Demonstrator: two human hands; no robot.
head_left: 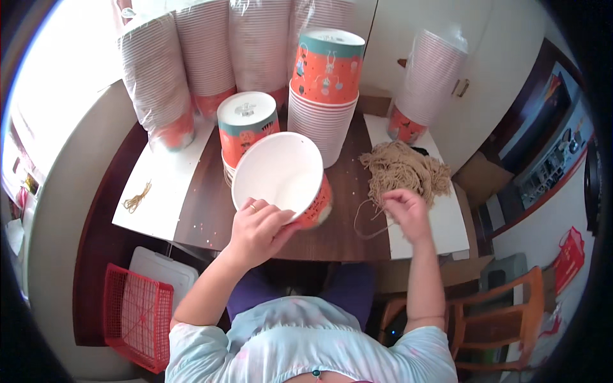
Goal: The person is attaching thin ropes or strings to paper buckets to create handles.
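My left hand (257,235) grips the near rim of a paper bucket (278,171), thumb outside. The bucket is tilted, its white inside facing up toward me and its orange printed side turned right. Off to the right, my right hand (408,212) pinches a thin beige string (356,222) that hangs in a loop over the table edge area. Just beyond that hand lies a tangled heap of beige strings (401,167). Behind the held bucket stand an upside-down orange and green bucket (249,134) and a taller stack of upside-down buckets (324,121).
Several plastic-wrapped bucket stacks (204,54) line the back left; another wrapped stack (431,80) stands at the back right. A small bundle of strings (136,198) lies on the left white board. Below are a red crate (137,319) and, right, a wooden chair (533,306).
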